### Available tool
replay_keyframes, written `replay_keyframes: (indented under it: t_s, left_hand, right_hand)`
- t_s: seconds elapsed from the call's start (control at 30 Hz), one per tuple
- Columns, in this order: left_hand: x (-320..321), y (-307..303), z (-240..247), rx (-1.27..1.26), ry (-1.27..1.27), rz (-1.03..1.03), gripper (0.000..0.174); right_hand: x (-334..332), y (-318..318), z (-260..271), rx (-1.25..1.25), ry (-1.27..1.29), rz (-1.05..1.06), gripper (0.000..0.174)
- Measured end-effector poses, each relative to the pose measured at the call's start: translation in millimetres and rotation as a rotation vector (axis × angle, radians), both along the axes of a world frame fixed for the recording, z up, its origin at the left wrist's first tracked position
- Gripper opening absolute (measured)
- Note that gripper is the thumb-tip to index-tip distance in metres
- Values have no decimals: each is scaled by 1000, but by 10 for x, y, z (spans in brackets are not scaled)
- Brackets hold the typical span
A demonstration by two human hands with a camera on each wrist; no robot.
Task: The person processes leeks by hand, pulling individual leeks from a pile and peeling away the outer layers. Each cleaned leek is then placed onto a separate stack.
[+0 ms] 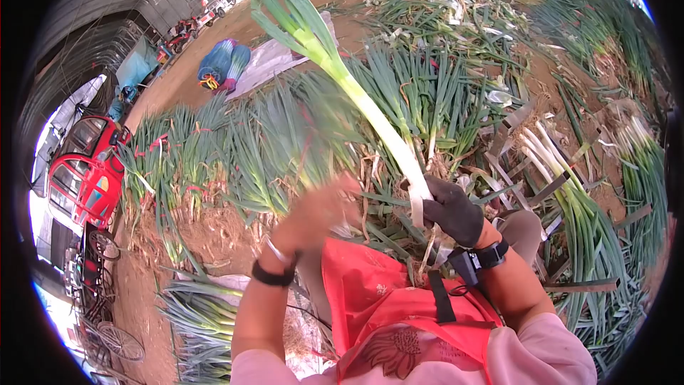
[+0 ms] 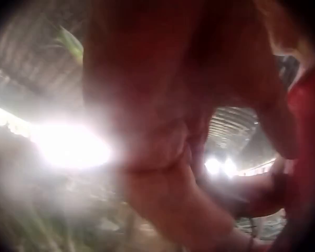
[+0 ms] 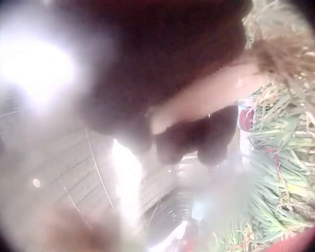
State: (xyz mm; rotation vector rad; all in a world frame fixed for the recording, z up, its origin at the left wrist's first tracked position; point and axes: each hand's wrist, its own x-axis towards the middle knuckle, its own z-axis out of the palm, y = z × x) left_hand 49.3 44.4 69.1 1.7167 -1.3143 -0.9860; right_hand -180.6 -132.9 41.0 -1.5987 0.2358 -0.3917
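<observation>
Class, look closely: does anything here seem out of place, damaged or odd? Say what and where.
Nothing looks spilled or broken. One mismatch stands out: the right hand is gloved and grips the green onion by its white stalk, while the left hand is bare and too blurred to read.

Right hand [image 1: 456, 210] in tight grip
</observation>
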Motion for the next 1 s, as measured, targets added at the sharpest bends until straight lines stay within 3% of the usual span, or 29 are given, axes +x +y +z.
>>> replay_keyframes:
  t_s: [0.03,0.1,0.13,0.17,0.2,0.23,0.27,0.3,0.37,0.43,0.47,0.53,0.63,0.77,0.8,0.87,0.93,0.97,1.0]
  left_hand:
    - [191,-158,80,-290,-45,233,44]
    - [-5,-446,659,-629,569,515,40]
    - [54,-618,680,-625,575,527,40]
    - [126,-781,677,-709,775,528,34]
    - [138,-850,650,-793,974,524,28]
    - [92,-861,617,-792,974,528,28]
    - [42,-872,584,-836,924,540,24]
    - [-12,-885,545,-873,877,547,21]
    - [-187,-859,502,-870,900,551,21]
    - [-335,-833,499,-914,844,574,20]
    - [-460,-827,538,-913,809,613,20]
    - [-584,-833,521,-941,788,651,20]
    - [-646,-774,529,-974,746,700,26]
    - [-657,-691,521,-986,752,641,38]
    - [-623,-672,512,-979,752,641,38]
    - [-522,-643,495,-1022,813,434,44]
    - [-447,-611,520,-1047,760,389,40]
    - [-434,-597,520,-1072,707,343,36]
    - [-490,-613,516,-1061,711,355,36]
  right_hand:
    - [-13,19,-64,-2,3,6,30]
    - [-47,66,-233,-123,17,21,32]
    - [-46,39,-368,-163,121,95,39]
    - [-60,28,-411,-158,128,104,39]
    - [-57,4,-428,-508,132,93,42]
    - [-23,-16,-362,-859,128,76,46]
    - [-46,-22,-215,-843,297,8,52]
    - [0,-70,-363,-748,-62,-196,43]
    - [94,3,120,-690,-40,-340,32]
    - [358,146,256,-762,-282,-546,20]
    - [466,165,304,-759,-274,-552,20]
    - [631,197,364,-1070,-253,-586,17]
    - [732,241,279,-1122,-211,-603,18]
    - [726,297,275,-1119,-241,-632,15]
    - [725,297,285,-985,-215,-599,15]
    - [725,252,237,-846,-184,-563,15]
    - [762,158,62,-936,-415,-539,13]
    - [815,159,-20,-928,-408,-535,13]
    - [864,189,-75,-570,-440,-508,12]
